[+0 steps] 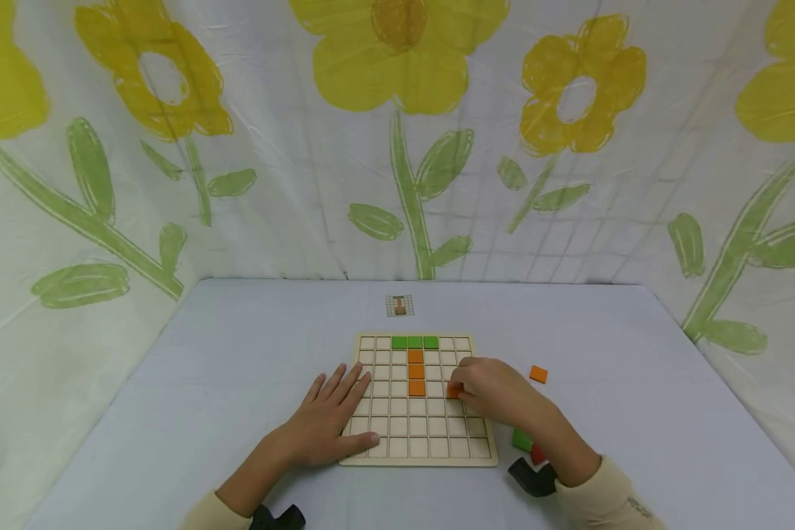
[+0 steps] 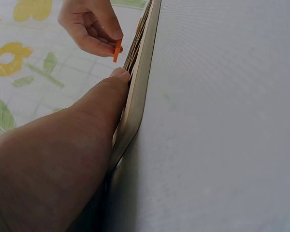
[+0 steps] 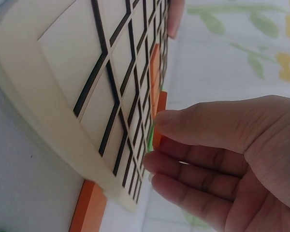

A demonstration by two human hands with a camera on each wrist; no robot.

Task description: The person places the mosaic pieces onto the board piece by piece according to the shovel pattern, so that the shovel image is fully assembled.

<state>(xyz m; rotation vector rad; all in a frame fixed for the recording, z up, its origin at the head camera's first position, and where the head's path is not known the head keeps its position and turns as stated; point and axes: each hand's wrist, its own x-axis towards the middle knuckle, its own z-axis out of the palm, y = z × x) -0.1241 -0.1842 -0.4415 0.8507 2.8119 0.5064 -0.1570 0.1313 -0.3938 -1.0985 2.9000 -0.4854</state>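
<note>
A wooden grid board (image 1: 397, 445) lies on the white table, with three green tiles (image 1: 415, 343) in its top row and a column of three orange tiles (image 1: 416, 372) below the middle one. The left hand (image 1: 324, 423) rests spread on the board's left edge, its thumb on the lower left cells. Over the right part of the board, the right hand (image 1: 497, 388) pinches an orange tile (image 1: 453, 391) between thumb and fingers. The right wrist view shows this tile (image 3: 161, 121) on edge, held by the thumb and fingertips.
A small printed pattern card (image 1: 400, 305) lies behind the board. To the right is a loose orange tile (image 1: 539, 374). Green (image 1: 521, 440) and red (image 1: 538, 454) tiles lie partly hidden by the right forearm. A flower-printed curtain (image 1: 271, 184) hangs behind the table.
</note>
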